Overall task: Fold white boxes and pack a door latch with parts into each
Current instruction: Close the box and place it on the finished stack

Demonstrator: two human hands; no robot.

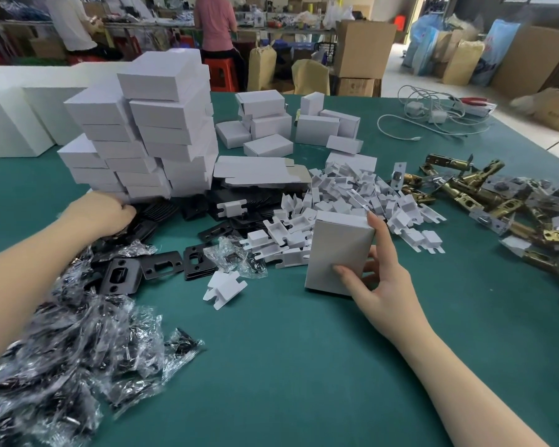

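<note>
The right hand (373,279) grips a plain white closed box (338,253); the left hand (105,214) curls among black plates (149,217), grip unclear.

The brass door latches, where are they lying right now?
In the head view the brass door latches lie in a loose pile on the green table's right side, just right of the heap of white card inserts.

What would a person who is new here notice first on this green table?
First, the tall stack of white boxes at the back left, and the right hand gripping one closed white box near the middle. The left hand reaches into the black plates at the stack's foot. Brass latches lie heaped on the right, clear bags of parts at the near left.
</note>
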